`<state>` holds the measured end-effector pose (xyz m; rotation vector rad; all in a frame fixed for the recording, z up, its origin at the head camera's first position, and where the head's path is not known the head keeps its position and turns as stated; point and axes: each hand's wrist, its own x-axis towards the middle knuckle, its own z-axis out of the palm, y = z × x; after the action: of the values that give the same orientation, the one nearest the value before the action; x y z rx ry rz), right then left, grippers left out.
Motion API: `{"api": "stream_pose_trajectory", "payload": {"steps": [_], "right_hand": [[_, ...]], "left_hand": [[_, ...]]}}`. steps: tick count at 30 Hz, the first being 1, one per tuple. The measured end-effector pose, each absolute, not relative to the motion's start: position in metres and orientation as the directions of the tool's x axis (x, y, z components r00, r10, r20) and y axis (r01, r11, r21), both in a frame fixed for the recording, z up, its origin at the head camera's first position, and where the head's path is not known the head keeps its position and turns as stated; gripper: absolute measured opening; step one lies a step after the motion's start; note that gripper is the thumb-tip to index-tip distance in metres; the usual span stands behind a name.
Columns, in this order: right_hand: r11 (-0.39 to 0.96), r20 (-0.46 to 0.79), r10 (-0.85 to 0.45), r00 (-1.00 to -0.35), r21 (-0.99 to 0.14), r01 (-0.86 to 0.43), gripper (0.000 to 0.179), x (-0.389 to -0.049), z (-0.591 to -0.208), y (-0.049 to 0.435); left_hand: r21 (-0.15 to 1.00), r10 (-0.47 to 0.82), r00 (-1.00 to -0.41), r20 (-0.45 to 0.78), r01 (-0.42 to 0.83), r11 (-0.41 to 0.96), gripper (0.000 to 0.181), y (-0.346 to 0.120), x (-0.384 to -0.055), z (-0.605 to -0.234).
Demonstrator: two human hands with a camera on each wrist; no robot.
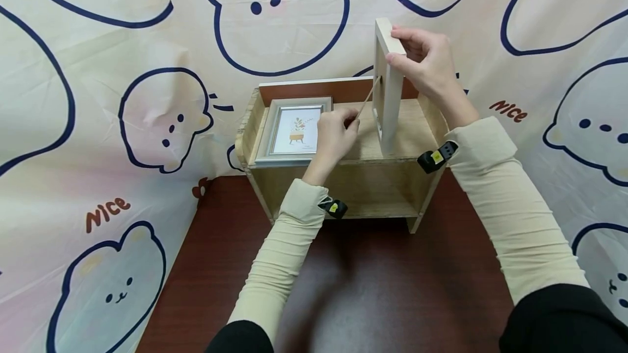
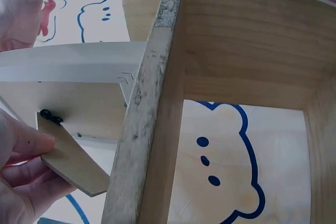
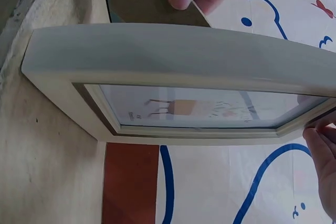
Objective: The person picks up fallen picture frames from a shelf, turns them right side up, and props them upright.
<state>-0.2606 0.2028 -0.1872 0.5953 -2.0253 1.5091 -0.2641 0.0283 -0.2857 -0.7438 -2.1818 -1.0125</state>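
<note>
A pale picture frame (image 1: 391, 102) stands upright on the wooden shelf unit's top (image 1: 360, 148), its bottom edge down on the board. My right hand (image 1: 427, 61) grips its upper end, thumb on the near side and fingers over the far side. At its back, my left hand (image 1: 336, 138) pinches the flat stand leg (image 2: 73, 158), which is swung out from the backing at a black hinge (image 2: 51, 116). The right wrist view shows the frame's glazed front with a plant print (image 3: 189, 107). Left of my left hand, a second picture frame (image 1: 275, 119) lies face up.
The shelf unit has raised side panels (image 1: 249, 119), a reddish-brown back strip (image 1: 314, 90) and an open compartment (image 1: 338, 189) below. It stands on a dark red-brown table (image 1: 382, 287). A bear-patterned cloth (image 1: 171, 119) hangs behind and at both sides.
</note>
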Motion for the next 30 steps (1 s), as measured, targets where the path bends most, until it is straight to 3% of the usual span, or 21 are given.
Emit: {"api": "stream_pose_trajectory", "payload": {"steps": [15,30], "right_hand": [[0.448,0.593,-0.107,-0.798,-0.688,-0.571,0.043,-0.258,-0.176,0.193],[0.552,0.624,-0.259,-0.738,-0.531,-0.643,0.039,-0.263,-0.171,0.180]], "left_hand": [[0.550,0.217,-0.705,0.675,0.677,0.490,0.009,0.031,-0.268,-0.294],[0.572,0.205,-0.748,0.631,0.627,0.528,0.010,0.021,-0.270,-0.294]]}}
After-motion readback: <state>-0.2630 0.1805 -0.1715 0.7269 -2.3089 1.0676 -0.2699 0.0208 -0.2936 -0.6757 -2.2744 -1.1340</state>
